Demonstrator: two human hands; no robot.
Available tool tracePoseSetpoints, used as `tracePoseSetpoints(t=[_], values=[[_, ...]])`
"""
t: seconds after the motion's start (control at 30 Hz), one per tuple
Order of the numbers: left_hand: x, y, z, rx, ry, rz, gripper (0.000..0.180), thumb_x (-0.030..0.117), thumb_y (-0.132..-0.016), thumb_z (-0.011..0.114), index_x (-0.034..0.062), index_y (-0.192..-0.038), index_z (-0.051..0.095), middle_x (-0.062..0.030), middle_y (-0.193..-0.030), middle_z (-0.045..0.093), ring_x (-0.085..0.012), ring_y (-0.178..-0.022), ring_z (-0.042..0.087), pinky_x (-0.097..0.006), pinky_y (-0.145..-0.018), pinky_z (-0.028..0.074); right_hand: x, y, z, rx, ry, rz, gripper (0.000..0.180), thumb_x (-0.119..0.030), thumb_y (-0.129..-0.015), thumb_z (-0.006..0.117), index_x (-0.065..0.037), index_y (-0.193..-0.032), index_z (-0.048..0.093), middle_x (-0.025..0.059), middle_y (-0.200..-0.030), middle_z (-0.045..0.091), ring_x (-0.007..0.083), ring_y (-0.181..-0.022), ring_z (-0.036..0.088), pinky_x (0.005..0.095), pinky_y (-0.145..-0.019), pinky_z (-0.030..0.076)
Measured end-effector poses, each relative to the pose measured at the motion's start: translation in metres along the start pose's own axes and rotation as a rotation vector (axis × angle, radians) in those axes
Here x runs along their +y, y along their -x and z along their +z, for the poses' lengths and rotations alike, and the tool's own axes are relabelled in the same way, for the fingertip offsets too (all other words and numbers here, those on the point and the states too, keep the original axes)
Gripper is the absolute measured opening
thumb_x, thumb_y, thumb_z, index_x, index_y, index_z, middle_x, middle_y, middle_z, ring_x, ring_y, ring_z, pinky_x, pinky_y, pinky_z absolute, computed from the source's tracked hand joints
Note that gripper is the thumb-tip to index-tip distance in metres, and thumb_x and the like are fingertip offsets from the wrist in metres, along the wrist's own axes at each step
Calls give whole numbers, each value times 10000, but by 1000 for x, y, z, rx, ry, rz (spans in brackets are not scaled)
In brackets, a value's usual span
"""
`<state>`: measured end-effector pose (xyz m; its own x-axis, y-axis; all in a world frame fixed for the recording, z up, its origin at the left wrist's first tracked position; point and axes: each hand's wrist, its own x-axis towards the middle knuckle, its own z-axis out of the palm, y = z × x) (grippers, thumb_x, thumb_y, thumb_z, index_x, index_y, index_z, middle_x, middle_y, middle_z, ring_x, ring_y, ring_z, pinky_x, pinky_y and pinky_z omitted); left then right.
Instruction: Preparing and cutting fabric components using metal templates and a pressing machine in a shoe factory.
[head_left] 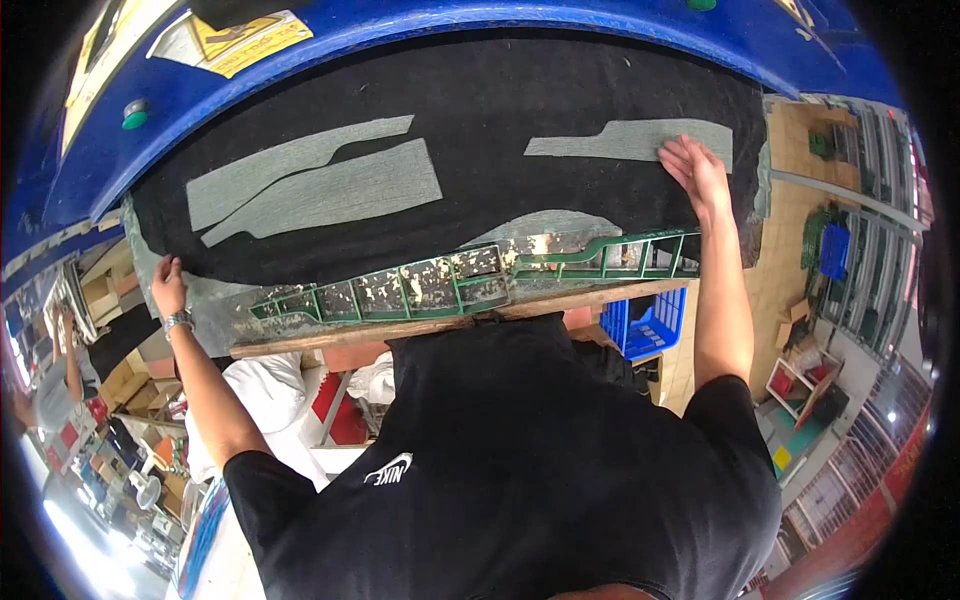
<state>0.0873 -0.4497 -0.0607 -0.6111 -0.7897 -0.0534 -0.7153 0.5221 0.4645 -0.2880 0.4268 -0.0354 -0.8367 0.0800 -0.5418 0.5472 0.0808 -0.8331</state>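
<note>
Black cloth [480, 90] is spread over the work table. On it lie two long grey-green cut pieces at the left, an upper one [270, 160] and a lower one [360, 185], with a narrow gap between them. A third grey-green piece [625, 138] lies at the right. My right hand [697, 175] is over that piece's right part, fingers stretched out and touching or just above it. At the cloth's left edge, my left hand [169, 290] has its fingertips pinched together on the cloth. Two green metal cutting dies, a left one [400, 285] and a right one [610, 258], lie along the near side.
A blue machine beam [450, 25] with green buttons spans the far side. The table's wooden front edge [460, 325] runs before me. A blue plastic crate [655, 325] stands below at the right. White bundled material [265, 395] lies below at the left. Another person [60, 375] is at far left.
</note>
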Motion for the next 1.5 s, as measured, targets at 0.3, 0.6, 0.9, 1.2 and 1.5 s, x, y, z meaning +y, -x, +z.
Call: tracePoseSetpoints(t=[0.3, 0.6, 0.9, 1.2, 1.5], values=[[-49, -146, -30, 12, -300, -269, 877, 661, -796, 714, -31, -1323, 601, -249, -1253, 656, -344, -1173, 633, -411, -968, 496, 13, -115, -2, 72, -535, 171, 378, -211, -1007, 559, 104, -1215, 544, 301, -1158, 643, 336, -980, 708, 398, -839, 609], [-33, -192, 6, -151, -370, -549, 1168, 817, -686, 675, -102, -1384, 496, -246, -1503, 436, -316, -1432, 395, -390, -1181, 301, 17, -113, 16, 251, -283, 319, 352, -317, -851, 792, -104, -722, 543, 63, -674, 628, 175, -599, 626, 302, -499, 529], [-47, -204, 4, -140, -527, -401, 1279, 903, -633, 618, -111, -1398, 468, -252, -1499, 431, -293, -1448, 369, -367, -1197, 281, 37, -122, 40, 229, -58, 267, 297, -321, -937, 712, -64, -815, 628, 61, -718, 680, 130, -565, 651, 222, -486, 561], [-53, -161, 5, 140, -317, -172, 1034, 784, -636, 752, -98, -1169, 664, -328, -1178, 650, -406, -1193, 609, -427, -1017, 471, 41, -74, 43, 379, 256, 91, 186, -277, -968, 677, -118, -885, 629, 14, -761, 682, 113, -593, 653, 232, -475, 520], [-79, -81, -30, -9, -259, -206, 869, 644, -695, 818, -101, -1122, 684, -294, -1065, 705, -362, -1054, 691, -412, -931, 512, 77, 5, -10, 441, 502, 42, 295, -261, -945, 713, -124, -739, 552, -2, -659, 624, 90, -506, 586, 224, -401, 372]])
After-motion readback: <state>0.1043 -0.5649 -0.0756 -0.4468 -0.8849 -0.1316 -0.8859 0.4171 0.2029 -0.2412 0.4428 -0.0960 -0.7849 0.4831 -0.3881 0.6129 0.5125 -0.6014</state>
